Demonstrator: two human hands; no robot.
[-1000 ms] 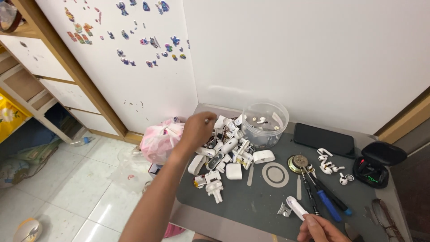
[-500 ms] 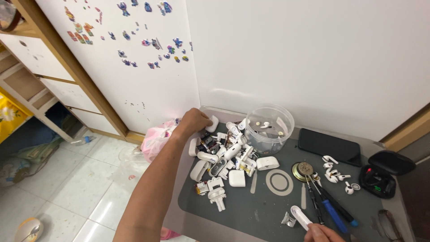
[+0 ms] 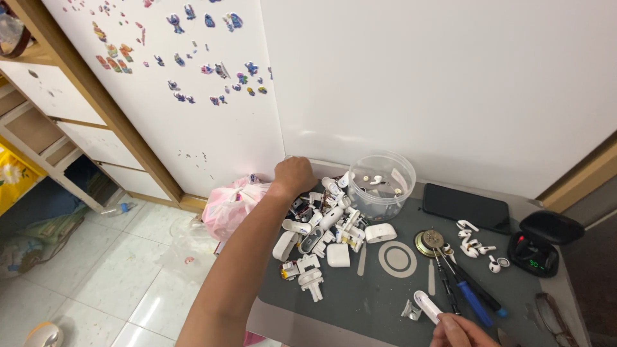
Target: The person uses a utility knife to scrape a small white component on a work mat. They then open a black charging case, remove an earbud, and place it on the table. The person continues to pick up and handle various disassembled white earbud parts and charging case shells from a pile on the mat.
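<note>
Reaching across the grey work mat (image 3: 360, 302), your left hand (image 3: 294, 176) rests curled at the far edge of a heap of white earbud-case parts (image 3: 321, 222), knuckles up against the wall; whether the fingers are closed on a piece cannot be told from here. Your right hand (image 3: 464, 331), at the near edge of the mat, pinches a small white case shell (image 3: 427, 306) between fingertips. The step in hand looks like picking a part out of the heap, and any lift would call for a clean rise, since the pieces lie loose and touching. Just beside the heap stands a clear plastic tub (image 3: 380, 186) with more bits inside, close enough to be knocked by your forearm. Near the shell lie a blue-handled screwdriver (image 3: 472, 299), a grey ring (image 3: 397, 259) and loose white earbuds (image 3: 474, 241). A dark phone (image 3: 466, 207) and an open black case (image 3: 541, 241) sit farther right; a pink bag (image 3: 231, 205) slumps beside the mat's left edge.
</note>
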